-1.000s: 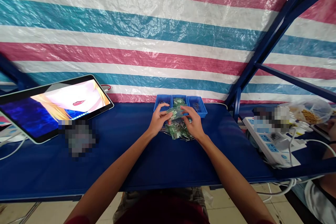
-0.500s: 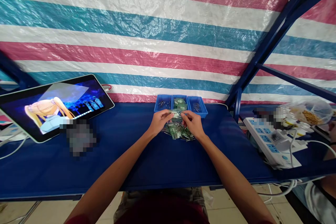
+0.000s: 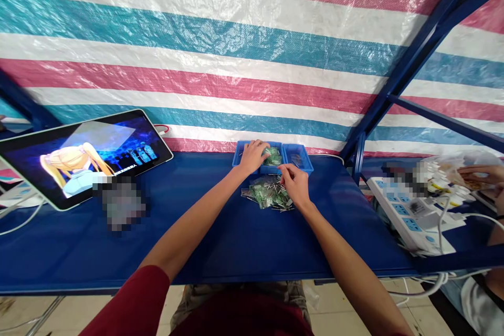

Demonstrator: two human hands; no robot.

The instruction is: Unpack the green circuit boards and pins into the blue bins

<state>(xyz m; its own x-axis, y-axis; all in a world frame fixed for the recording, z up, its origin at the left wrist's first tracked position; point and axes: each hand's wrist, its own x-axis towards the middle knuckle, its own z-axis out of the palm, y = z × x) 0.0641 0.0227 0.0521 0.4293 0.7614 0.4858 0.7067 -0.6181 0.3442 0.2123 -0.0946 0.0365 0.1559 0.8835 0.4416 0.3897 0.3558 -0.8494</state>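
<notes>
My left hand (image 3: pixel 253 157) reaches over the left and middle blue bins (image 3: pixel 271 169), its thumb apart from the fingers and beside small green-printed clear packets (image 3: pixel 272 156). Its fingertips are partly hidden, and I make out nothing held in it. My right hand (image 3: pixel 295 182) is closed in a pinch just in front of the right blue bin (image 3: pixel 305 167); whatever lies between its fingertips is too small to name. Below the hands a pile of green-printed packets with thin metal pins or screws (image 3: pixel 270 192) lies on the blue table (image 3: pixel 220 241).
A tablet (image 3: pixel 94 160) playing a cartoon leans at the left, with a blurred-out object before it. On the right are a white power strip (image 3: pixel 405 215), cables and a blue metal post (image 3: pixel 358 152). Another person's hand (image 3: pixel 482 174) is at the far right beside a clear plastic bag.
My hands were together over the pile, pinching a small clear packet. The left has moved forward to the bins; the right has shifted slightly right. Another person's hand has come into view at right.
</notes>
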